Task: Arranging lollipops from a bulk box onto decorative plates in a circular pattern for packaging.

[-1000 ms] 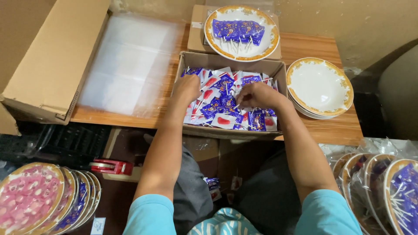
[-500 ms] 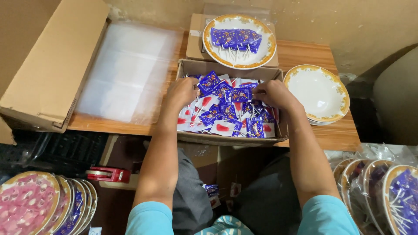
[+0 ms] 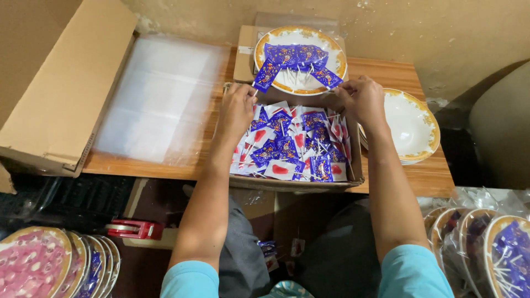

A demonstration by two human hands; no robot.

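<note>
A cardboard box (image 3: 309, 184) on the wooden table (image 3: 422, 179) holds several blue and white wrapped lollipops (image 3: 290, 146). Behind it, a gold-rimmed plate (image 3: 302, 33) carries a fan of blue wrapped lollipops (image 3: 292, 55). My left hand (image 3: 237, 107) is at the plate's near left rim, fingers pinched on a blue lollipop (image 3: 264, 76) that hangs over the edge. My right hand (image 3: 361, 99) is at the near right rim, fingertips closed on another blue lollipop (image 3: 329, 79).
A stack of empty gold-rimmed plates (image 3: 413, 126) stands right of the box. Clear plastic sheets (image 3: 160, 99) lie to the left beside a big cardboard flap (image 3: 61, 88). Wrapped filled plates stand at lower left (image 3: 33, 267) and lower right (image 3: 497, 248). A red tape dispenser (image 3: 132, 229) lies below.
Both hands have risen out of the lollipop box and moved forward to the near rim of the filled plate, each with a blue lollipop.
</note>
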